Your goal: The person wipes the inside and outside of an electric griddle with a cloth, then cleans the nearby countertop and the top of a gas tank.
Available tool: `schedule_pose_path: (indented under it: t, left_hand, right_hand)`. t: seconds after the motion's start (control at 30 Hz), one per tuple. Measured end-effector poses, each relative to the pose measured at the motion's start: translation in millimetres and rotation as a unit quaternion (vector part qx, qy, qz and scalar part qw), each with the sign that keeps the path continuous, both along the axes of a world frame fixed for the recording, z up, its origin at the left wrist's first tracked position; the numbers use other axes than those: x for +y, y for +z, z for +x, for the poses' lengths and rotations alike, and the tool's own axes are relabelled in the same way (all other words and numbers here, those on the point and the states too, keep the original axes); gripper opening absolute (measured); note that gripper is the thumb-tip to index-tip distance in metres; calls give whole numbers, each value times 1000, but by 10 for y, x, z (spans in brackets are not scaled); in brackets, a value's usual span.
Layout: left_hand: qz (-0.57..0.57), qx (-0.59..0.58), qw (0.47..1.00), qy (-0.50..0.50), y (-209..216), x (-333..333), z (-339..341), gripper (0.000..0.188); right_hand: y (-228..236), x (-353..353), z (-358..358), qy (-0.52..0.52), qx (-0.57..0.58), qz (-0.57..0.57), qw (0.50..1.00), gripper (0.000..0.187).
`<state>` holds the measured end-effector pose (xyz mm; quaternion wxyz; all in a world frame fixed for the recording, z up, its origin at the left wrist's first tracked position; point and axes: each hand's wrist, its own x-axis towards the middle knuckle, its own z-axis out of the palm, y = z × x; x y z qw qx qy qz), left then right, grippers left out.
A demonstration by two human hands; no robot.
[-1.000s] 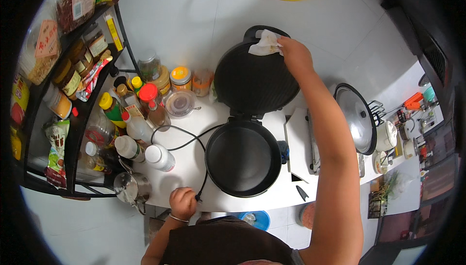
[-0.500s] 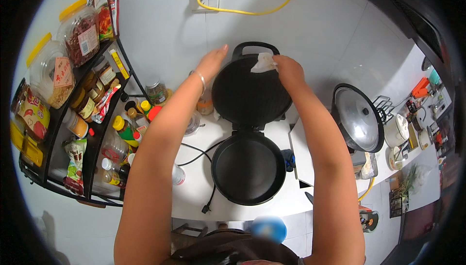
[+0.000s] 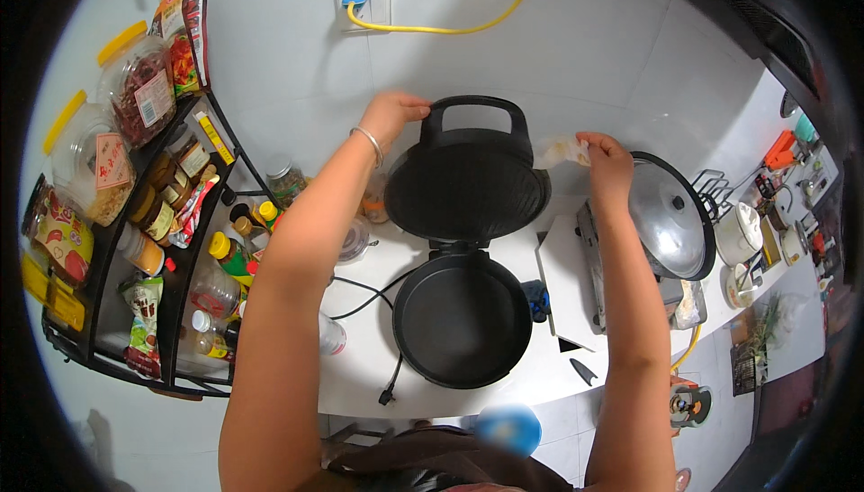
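A round black electric griddle stands on the white counter, its lower pan lying flat and its ridged lid raised on the rear hinge. My left hand is at the left side of the lid's handle, fingertips touching it, the thumb side mostly hidden. To the right of the lid, my right hand pinches a crumpled white tissue, held apart from the lid and smeared by motion. A bracelet is on my left wrist.
A black rack of jars and bottles stands at left. A domed-lid wok sits on the stove at right. The griddle's black cord and plug lie on the counter. A yellow cord runs from the wall socket.
The lid has tilted forward from nearly upright. My left hand has come to its handle. My right hand has moved right, off the lid, with the tissue.
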<state>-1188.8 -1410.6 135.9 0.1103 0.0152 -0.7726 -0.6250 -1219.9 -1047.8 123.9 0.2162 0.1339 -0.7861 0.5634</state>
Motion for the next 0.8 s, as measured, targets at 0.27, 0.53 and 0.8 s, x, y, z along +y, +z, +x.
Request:
schedule_pose_path:
  t: [0.27, 0.53, 0.8]
  left_hand:
    - [20, 25, 998, -49, -67, 85, 466, 21]
    - [102, 12, 991, -87, -99, 182, 748, 21]
    - [20, 29, 998, -60, -40, 376, 869, 22]
  right_hand:
    - [219, -1420, 1176, 202, 305, 134, 921, 36]
    - [149, -1606, 1048, 102, 428, 283, 852, 5]
    - [63, -539, 853, -35, 352, 248, 902, 11]
